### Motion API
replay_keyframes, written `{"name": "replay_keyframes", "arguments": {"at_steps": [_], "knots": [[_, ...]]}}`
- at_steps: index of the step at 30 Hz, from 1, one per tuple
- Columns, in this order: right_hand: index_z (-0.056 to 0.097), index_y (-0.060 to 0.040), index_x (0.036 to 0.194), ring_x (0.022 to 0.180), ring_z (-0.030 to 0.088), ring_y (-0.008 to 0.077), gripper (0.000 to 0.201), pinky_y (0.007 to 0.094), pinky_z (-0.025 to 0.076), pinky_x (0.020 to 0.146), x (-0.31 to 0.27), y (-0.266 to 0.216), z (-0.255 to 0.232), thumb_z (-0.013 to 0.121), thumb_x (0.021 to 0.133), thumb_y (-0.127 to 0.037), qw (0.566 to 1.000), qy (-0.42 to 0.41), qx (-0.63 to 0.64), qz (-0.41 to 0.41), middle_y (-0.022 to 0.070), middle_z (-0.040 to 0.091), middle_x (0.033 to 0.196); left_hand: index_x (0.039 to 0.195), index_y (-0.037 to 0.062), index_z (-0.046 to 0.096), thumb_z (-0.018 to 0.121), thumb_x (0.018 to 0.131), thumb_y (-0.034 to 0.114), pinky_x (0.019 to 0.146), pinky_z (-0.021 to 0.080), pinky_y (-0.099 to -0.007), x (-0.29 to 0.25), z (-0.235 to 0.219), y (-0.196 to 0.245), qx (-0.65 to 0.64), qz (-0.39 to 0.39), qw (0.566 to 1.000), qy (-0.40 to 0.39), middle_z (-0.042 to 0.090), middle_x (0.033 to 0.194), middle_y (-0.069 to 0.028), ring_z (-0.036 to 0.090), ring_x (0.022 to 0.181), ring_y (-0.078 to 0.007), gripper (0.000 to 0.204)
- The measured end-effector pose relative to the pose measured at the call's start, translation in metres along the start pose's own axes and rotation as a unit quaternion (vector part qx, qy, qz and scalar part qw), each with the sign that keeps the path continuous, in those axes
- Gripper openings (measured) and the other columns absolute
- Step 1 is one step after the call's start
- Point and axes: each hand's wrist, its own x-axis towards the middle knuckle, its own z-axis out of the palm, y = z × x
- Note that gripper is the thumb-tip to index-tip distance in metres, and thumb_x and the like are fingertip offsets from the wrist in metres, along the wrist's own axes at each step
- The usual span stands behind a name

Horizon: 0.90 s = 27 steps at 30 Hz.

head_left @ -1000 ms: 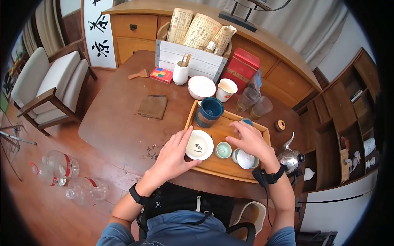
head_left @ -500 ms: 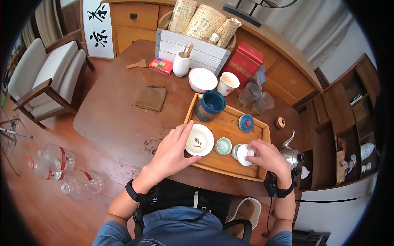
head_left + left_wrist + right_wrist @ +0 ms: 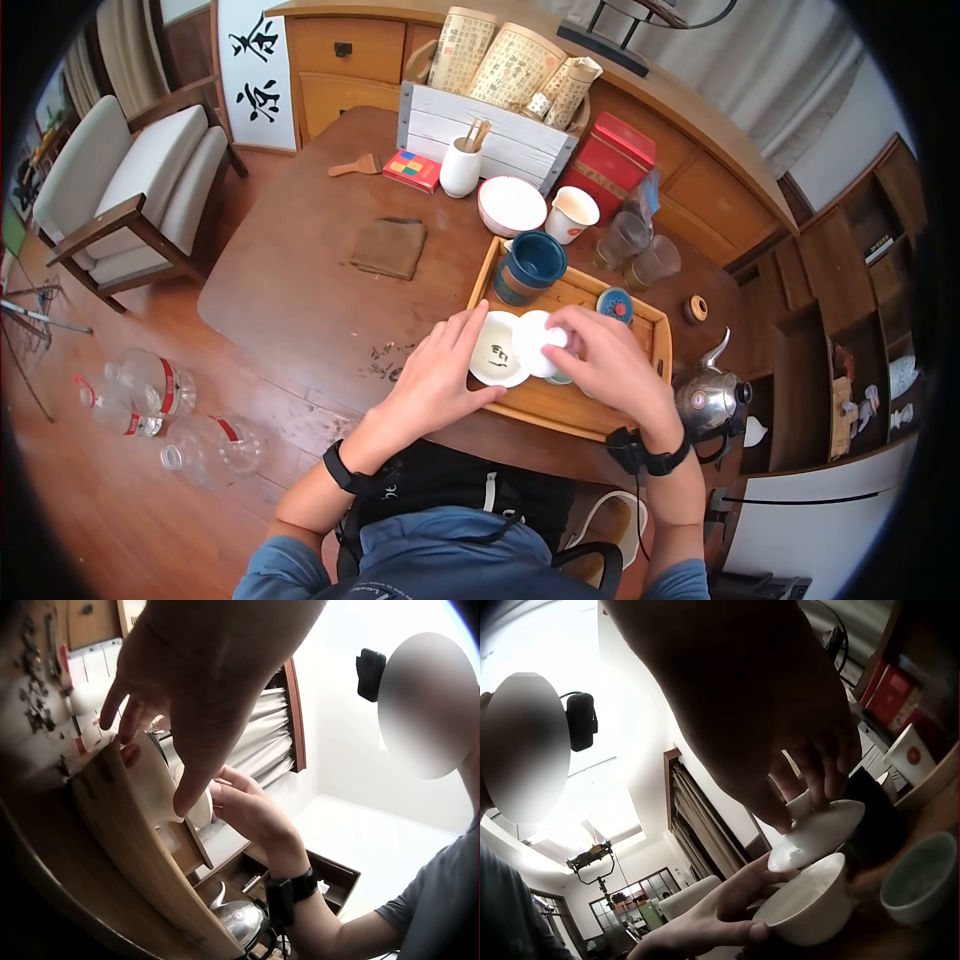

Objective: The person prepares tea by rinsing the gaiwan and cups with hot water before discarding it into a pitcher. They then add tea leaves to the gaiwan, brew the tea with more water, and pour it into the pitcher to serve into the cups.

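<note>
On the wooden tray point(image 3: 540, 402) sits a white gaiwan bowl point(image 3: 493, 335) with a few dark tea leaves at its bottom. My left hand point(image 3: 430, 370) holds it at the rim, thumb on the near side and fingers on the far side. My right hand point(image 3: 612, 368) pinches the knob of the white gaiwan lid point(image 3: 817, 836). Tilted, the lid overlaps the bowl's right edge. A pale green cup point(image 3: 919, 879) stands beside the bowl, mostly hidden by the lid and right hand in the head view.
A blue pot point(image 3: 530, 268) and its blue lid point(image 3: 615, 303) rest on the tray's far part. Behind stand a white bowl point(image 3: 512, 205), a paper cup point(image 3: 573, 213) and two clear cups. A steel kettle point(image 3: 708, 395) is at right, a brown cloth point(image 3: 388, 248) at left.
My right hand has reached down to the white lid over the small cups, picked it up and carried it left to the gaiwan bowl. The left hand has stayed at the bowl.
</note>
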Motion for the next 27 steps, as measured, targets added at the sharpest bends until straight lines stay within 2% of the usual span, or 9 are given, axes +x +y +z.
{"name": "replay_keyframes", "arguments": {"at_steps": [4,7,10,13,16,19,22,25,27], "knots": [[0.066,-0.0034,0.113,0.096,0.070,0.0432,0.029,0.0502,0.055,0.083,0.018,0.006,0.028,0.072,0.096,-0.025,0.999,-0.005,-0.016,-0.051,0.0210,0.072,0.103,0.163,-0.0055,0.030,0.092,0.080,0.032,0.114,0.046,-0.0465,0.000,0.001,-0.001,0.001,0.006,1.000,0.002,0.050,0.153,-0.0245,0.052,0.136,-0.0420,0.110],[0.068,-0.0011,0.114,0.089,0.069,0.0363,0.030,0.0446,0.054,0.079,0.022,0.009,0.041,0.075,0.094,-0.023,0.997,0.001,-0.022,-0.075,0.0195,0.070,0.096,0.163,-0.0057,0.030,0.093,0.080,0.032,0.114,0.046,-0.0464,-0.001,0.002,-0.001,0.002,0.007,1.000,0.005,0.050,0.152,-0.0246,0.052,0.136,-0.0422,0.111],[0.068,-0.0021,0.114,0.090,0.069,0.0378,0.031,0.0461,0.055,0.080,0.025,0.006,0.045,0.075,0.093,-0.025,0.996,-0.003,-0.021,-0.081,0.0197,0.070,0.097,0.163,-0.0055,0.030,0.093,0.079,0.032,0.113,0.046,-0.0465,-0.001,0.002,-0.002,0.001,0.011,1.000,0.012,0.050,0.152,-0.0247,0.053,0.135,-0.0422,0.111],[0.067,-0.0058,0.113,0.096,0.069,0.0415,0.028,0.0517,0.054,0.082,0.025,0.006,0.048,0.072,0.095,-0.026,0.997,-0.015,-0.021,-0.076,0.0170,0.070,0.100,0.163,-0.0056,0.031,0.093,0.079,0.032,0.113,0.046,-0.0465,-0.001,0.002,-0.002,-0.001,0.013,1.000,0.013,0.051,0.151,-0.0247,0.053,0.135,-0.0423,0.110],[0.068,-0.0030,0.113,0.089,0.069,0.0366,0.031,0.0468,0.054,0.080,0.024,0.010,0.051,0.076,0.090,-0.024,0.994,0.015,-0.066,-0.091,0.0173,0.069,0.095,0.162,-0.0061,0.032,0.092,0.080,0.032,0.113,0.047,-0.0463,-0.001,0.002,-0.002,-0.001,0.013,1.000,0.012,0.051,0.151,-0.0247,0.053,0.135,-0.0424,0.109],[0.069,-0.0035,0.111,0.088,0.069,0.0364,0.029,0.0466,0.054,0.080,0.022,0.004,0.042,0.075,0.089,-0.023,0.988,0.050,-0.103,-0.101,0.0164,0.068,0.094,0.161,-0.0065,0.032,0.092,0.080,0.033,0.112,0.047,-0.0461,-0.001,0.001,-0.002,-0.001,0.010,1.000,0.009,0.051,0.151,-0.0246,0.053,0.135,-0.0424,0.108],[0.069,-0.0041,0.108,0.089,0.068,0.0368,0.026,0.0468,0.054,0.079,0.024,0.000,0.043,0.075,0.089,-0.022,0.996,0.031,-0.044,-0.070,0.0160,0.068,0.094,0.161,-0.0066,0.033,0.092,0.080,0.033,0.113,0.047,-0.0462,-0.001,0.002,-0.002,-0.001,0.010,1.000,0.009,0.050,0.151,-0.0245,0.053,0.135,-0.0423,0.108],[0.069,-0.0052,0.106,0.095,0.068,0.0378,0.025,0.0508,0.054,0.083,0.026,-0.001,0.052,0.074,0.089,-0.023,0.997,0.008,-0.041,-0.069,0.0148,0.067,0.095,0.161,-0.0067,0.032,0.092,0.080,0.032,0.113,0.047,-0.0463,0.000,0.001,-0.002,-0.001,0.009,1.000,0.007,0.050,0.152,-0.0244,0.053,0.135,-0.0422,0.108],[0.069,-0.0046,0.106,0.091,0.068,0.0370,0.025,0.0487,0.054,0.080,0.026,0.003,0.055,0.075,0.087,-0.021,0.994,0.026,-0.054,-0.092,0.0149,0.067,0.093,0.161,-0.0068,0.032,0.092,0.080,0.032,0.113,0.047,-0.0463,0.000,0.001,-0.002,0.000,0.009,1.000,0.007,0.050,0.152,-0.0245,0.053,0.135,-0.0421,0.108]]}}
